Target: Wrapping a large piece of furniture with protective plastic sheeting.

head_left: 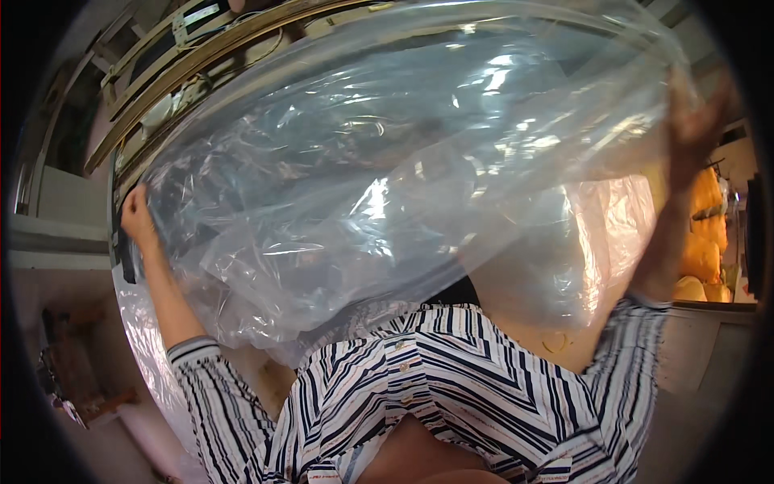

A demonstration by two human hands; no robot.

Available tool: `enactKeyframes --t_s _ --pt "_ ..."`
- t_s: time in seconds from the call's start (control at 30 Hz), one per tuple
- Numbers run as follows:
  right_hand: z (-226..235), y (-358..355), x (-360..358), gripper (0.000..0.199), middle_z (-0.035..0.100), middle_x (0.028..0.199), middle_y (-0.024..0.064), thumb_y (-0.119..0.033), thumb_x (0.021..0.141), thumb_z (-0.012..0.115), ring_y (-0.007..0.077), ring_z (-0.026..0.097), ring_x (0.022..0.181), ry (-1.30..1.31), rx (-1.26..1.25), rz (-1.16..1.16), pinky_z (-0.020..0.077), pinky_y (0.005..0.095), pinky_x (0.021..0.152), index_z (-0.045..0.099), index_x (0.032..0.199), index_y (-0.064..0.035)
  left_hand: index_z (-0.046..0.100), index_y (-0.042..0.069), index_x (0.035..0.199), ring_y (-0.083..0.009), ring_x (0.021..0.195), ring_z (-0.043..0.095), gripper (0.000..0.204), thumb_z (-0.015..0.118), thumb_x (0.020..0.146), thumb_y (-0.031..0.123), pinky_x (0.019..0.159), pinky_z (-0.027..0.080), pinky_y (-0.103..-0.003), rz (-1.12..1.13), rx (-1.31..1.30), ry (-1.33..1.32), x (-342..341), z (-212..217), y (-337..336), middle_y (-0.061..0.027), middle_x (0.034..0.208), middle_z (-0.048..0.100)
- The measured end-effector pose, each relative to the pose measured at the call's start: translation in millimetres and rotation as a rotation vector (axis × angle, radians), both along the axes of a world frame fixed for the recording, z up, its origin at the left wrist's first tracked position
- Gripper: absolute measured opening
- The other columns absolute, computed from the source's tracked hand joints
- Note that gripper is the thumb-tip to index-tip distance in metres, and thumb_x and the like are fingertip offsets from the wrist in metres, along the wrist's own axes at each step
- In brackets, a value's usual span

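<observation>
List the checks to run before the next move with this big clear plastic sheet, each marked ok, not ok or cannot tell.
1. Left hand grips the clear plastic sheet at its edge: ok.
2. Right hand has a grip on the opposite edge: ok, though the fingers are blurred.
3. Sheet spread flat between both hands: not ok, it is crumpled and folded.
4. Sheet free of tears: cannot tell.
5. Sheet clear of the wooden frame behind: cannot tell.

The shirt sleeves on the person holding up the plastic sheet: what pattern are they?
Dark and white stripes on the shirt, seen best in the head view.
</observation>
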State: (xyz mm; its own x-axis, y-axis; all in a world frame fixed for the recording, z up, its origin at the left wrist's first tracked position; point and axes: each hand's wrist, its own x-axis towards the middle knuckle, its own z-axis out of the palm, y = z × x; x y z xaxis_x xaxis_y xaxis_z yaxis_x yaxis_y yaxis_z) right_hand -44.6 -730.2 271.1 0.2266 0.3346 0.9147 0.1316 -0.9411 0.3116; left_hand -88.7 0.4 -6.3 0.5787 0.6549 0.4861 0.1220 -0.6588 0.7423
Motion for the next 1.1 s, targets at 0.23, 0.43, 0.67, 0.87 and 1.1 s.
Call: enactKeyframes --t_s 0.23,0.43,0.67,0.87,1.1 --pt "-215.8 -54.0 20.2 0.045 0.056 0.123 0.0069 -0.019 0.073 0.069 0.0257 0.057 0.104 1.519 0.117 -0.244 0.0456 0.0357 0.085 0.059 0.117 -0.0122 0.066 0.003 0.097 -0.0193 0.083 0.06 0.032 0.06 0.085 0.031 0.078 0.045 -0.03 0.054 0.13 0.323 -98.6 -4.5 102.2 -0.0092 0.093 0.067" --pt "-164.8 15.7 41.3 0.021 0.062 0.088 0.0079 -0.018 0.08 0.063 0.0258 0.059 0.082 1.281 0.704 0.327 0.0466 0.0349 0.072 0.062 0.095 -0.0032 0.066 0.003 0.094 -0.0264 0.086 0.057 0.033 0.057 0.084 0.033 0.08 0.044 -0.034 0.321 0.396 0.307 -100.0 9.4 51.2 -0.0124 0.093 0.063" --pt "-137.9 -22.2 105.8 0.053 0.058 0.088 0.004 -0.049 0.092 0.036 0.0113 0.05 0.09 1.183 0.7 0.477 0.0376 0.0267 0.084 0.061 0.094 -0.0025 0.066 0.004 0.095 -0.0255 0.084 0.056 0.031 0.055 0.086 0.032 0.079 0.043 -0.034 0.27 0.423 0.311 -106.8 30.7 40.5 -0.0114 0.091 0.061" --pt "-113.7 -25.6 91.6 0.028 0.057 0.086 -0.0029 -0.036 0.085 0.057 0.0077 0.05 0.088 2.02 0.585 0.508 0.0381 0.0241 0.083 0.062 0.091 -0.0087 0.066 0.003 0.097 -0.0249 0.088 0.057 0.032 0.056 0.087 0.032 0.081 0.043 -0.034 0.256 0.43 0.339 -120.9 26.9 52.1 -0.0103 0.095 0.063" --pt "-144.4 -22.0 137.1 0.018 0.058 0.079 -0.0026 -0.024 0.084 0.058 0.0092 0.055 0.076 1.485 0.817 0.61 0.0427 0.0236 0.071 0.06 0.084 -0.006 0.065 0.002 0.094 -0.024 0.088 0.058 0.031 0.058 0.087 0.03 0.08 0.044 -0.033 0.254 0.427 0.268 -122.6 41.8 49.5 -0.0114 0.094 0.063"
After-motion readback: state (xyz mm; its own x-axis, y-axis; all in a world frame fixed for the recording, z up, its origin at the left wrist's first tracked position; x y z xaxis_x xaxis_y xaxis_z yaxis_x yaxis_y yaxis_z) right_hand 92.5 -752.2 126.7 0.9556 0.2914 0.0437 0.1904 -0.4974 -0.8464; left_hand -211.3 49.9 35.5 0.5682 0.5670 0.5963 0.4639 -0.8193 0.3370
